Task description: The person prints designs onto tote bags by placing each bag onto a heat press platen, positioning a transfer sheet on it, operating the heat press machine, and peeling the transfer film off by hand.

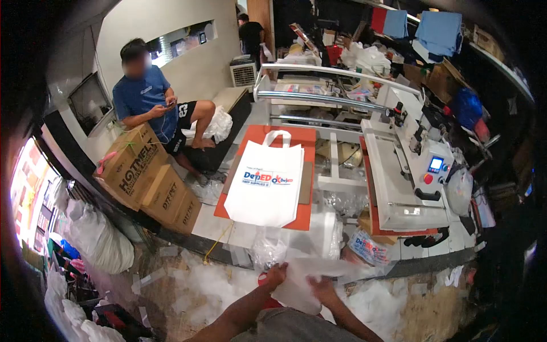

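Observation:
Low in the view, my left hand [277, 275] is closed on the edge of a thin, whitish translucent sheet [299, 282]. My right hand [323, 289] is at the sheet's other side, its fingers blurred against it. Beyond my hands, a white tote bag [265, 199] with blue and red "DepED" print lies flat on an orange-red platen [305, 219], its handle pointing away from me. A stack of printed transfer sheets [371, 248] rests to the right of my hands.
A heat press [404, 188] with a lit control panel [436, 165] stands on the right. Cardboard boxes [134, 165] are stacked at the left, beside a seated person [151, 102] holding a phone. Another person [251, 37] is at the back. Clear plastic [268, 248] lies near the platen.

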